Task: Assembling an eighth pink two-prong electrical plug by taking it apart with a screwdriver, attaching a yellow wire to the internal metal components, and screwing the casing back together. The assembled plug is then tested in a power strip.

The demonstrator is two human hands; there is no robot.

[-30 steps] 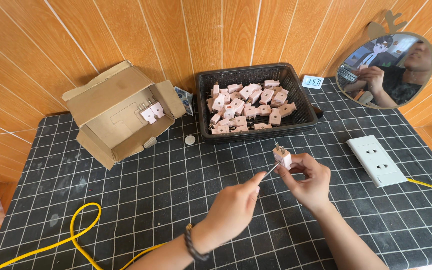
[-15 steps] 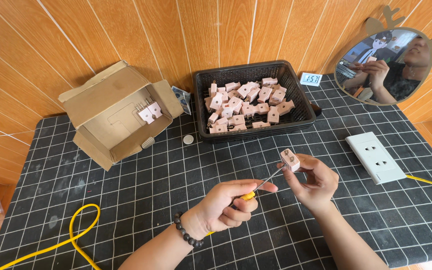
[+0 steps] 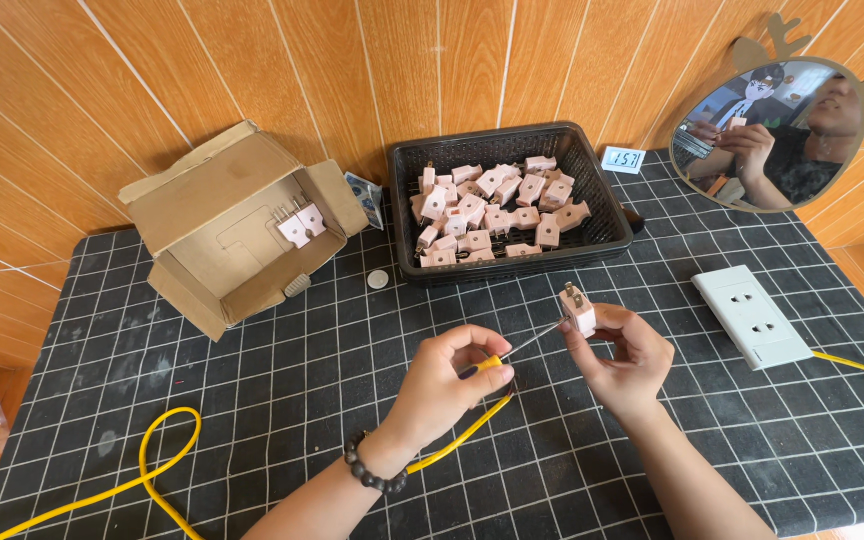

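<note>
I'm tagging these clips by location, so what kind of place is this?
Probably a small home workbench for assembling electrical plugs: a black basket of pink plugs on a gridded mat against a wood-panelled wall. The left hand drives a screwdriver into a plug held by the right hand.

Cardboard box, wall socket, mirror

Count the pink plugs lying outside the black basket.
3: one in the right hand, pink plug; two plugs inside the open cardboard box. Others may be hidden.
</note>
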